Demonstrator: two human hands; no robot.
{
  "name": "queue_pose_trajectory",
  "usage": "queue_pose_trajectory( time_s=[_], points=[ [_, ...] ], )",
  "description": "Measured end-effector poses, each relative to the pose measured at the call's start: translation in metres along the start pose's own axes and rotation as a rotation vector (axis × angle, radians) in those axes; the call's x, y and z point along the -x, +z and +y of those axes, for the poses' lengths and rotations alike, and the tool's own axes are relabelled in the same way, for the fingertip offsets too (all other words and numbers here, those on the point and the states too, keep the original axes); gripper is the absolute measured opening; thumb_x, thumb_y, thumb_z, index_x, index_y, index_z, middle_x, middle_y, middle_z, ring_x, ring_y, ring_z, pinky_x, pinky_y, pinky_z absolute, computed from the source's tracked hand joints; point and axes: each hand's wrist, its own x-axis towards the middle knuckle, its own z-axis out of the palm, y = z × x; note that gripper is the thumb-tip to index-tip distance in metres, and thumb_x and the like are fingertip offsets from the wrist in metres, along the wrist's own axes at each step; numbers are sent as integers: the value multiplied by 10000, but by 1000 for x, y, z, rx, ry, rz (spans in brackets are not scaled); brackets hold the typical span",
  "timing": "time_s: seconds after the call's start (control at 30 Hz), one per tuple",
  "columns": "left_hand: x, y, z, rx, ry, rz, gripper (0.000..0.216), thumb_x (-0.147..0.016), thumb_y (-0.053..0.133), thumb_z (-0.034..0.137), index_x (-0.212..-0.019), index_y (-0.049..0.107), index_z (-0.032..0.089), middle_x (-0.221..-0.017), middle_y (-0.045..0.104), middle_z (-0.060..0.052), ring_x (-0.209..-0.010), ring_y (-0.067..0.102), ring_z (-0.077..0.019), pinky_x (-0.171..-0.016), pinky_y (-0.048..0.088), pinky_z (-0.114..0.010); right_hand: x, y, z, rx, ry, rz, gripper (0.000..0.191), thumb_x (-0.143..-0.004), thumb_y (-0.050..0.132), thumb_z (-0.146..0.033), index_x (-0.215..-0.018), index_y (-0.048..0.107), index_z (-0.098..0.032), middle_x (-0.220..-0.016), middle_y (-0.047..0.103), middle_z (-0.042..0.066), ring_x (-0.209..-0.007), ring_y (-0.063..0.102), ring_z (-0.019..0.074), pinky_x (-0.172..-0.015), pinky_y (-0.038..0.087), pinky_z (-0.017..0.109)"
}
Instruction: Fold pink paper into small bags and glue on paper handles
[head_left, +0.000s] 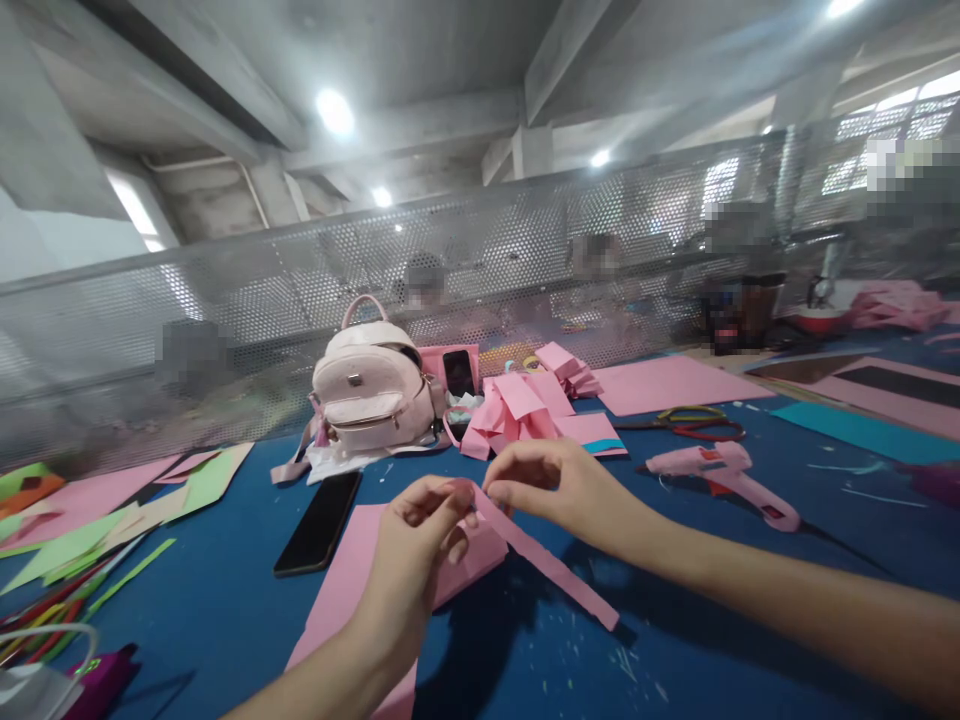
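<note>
A pink paper strip (553, 562) is pinched at its upper end by the nearly closed left hand (424, 522); from there its long axis is pointed toward four o'clock above the counter (225, 630). The right hand (559, 485) is loosely curled, its fingertips just beside the pinched end; whether the strip is gripped there cannot be told. The free end is left nearer the right hand, at its five o'clock.

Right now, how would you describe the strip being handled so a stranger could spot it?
Over the blue table, the left hand and right hand nearly meet. The narrow pink strip slants from there down to the right. Unlike the broad pink sheet nearby, it is long and slim.
</note>
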Motion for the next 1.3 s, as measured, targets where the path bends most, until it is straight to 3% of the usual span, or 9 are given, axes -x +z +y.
queue_pose_trajectory(
  time_s=[0.17,0.3,0.43,0.6,0.77,0.87,1.1,1.2,1.3],
  points=[
    [-7,-14,-1,-56,37,41,329,-581,893,400,-682,705,149,-604,560,35,-501,393,-34,-472,306,-135,-10,14,6,-55,-33,10,204,-790,743,-360,-827,670,-173,-730,671,-11,-667,608,117,-638,479,230],
    [-8,-24,-2,-137,95,3,290,-669,844,406,-739,739,145,-560,508,48,-491,348,-37,-473,287,-146,-18,20,7,-25,-51,49,228,-795,733,-376,-783,665,-158,-719,649,-2,-663,594,116,-633,471,236],
    [-14,-44,-2,-339,216,-24,161,-763,786,297,-872,751,183,-797,681,-17,-696,560,-110,-657,443,-196,-28,19,10,6,-80,70,216,-809,708,-376,-799,666,-165,-739,669,6,-678,613,126,-646,481,247],
    [-21,-93,-4,-758,526,-308,129,-915,611,260,-926,739,243,-1054,681,-54,-1044,611,-210,-945,435,-321,-35,6,19,60,-73,103,163,-817,686,-343,-785,652,-186,-727,697,18,-679,652,152,-640,506,272],
    [-15,-124,-15,-915,480,-566,208,-890,651,227,-1065,735,301,-1348,582,-62,-1236,540,-258,-1033,414,-367,-36,-4,30,213,-124,112,89,-845,642,-265,-783,615,-207,-775,727,22,-713,689,161,-644,527,278],
    [-10,-123,-22,-893,403,-545,201,-863,688,222,-1038,745,304,-1322,610,-57,-1227,553,-257,-1029,425,-365,-33,-4,39,356,-209,155,65,-856,608,-206,-793,590,-213,-806,741,13,-741,699,155,-661,525,268],
    [-6,-104,-37,-633,252,-344,209,-775,700,66,-893,692,239,-1204,649,-43,-1196,562,-234,-1007,434,-343,-23,-1,55,855,-541,129,70,-889,549,-189,-842,595,-213,-819,758,21,-707,702,166,-637,491,276],
    [-7,-94,-46,-541,219,-302,320,-727,752,73,-971,626,238,-1113,644,-34,-1140,577,-225,-960,455,-330,-24,-3,59,974,-726,84,99,-912,530,-182,-838,588,-213,-811,761,31,-715,709,170,-642,498,281],
    [-10,-82,-55,-589,243,-271,448,-685,791,78,-1044,576,237,-1064,619,-18,-1034,595,-202,-905,461,-315,-25,-5,65,1033,-875,71,71,-906,553,-155,-896,594,-212,-854,770,14,-740,717,161,-670,512,282]
  ],
)
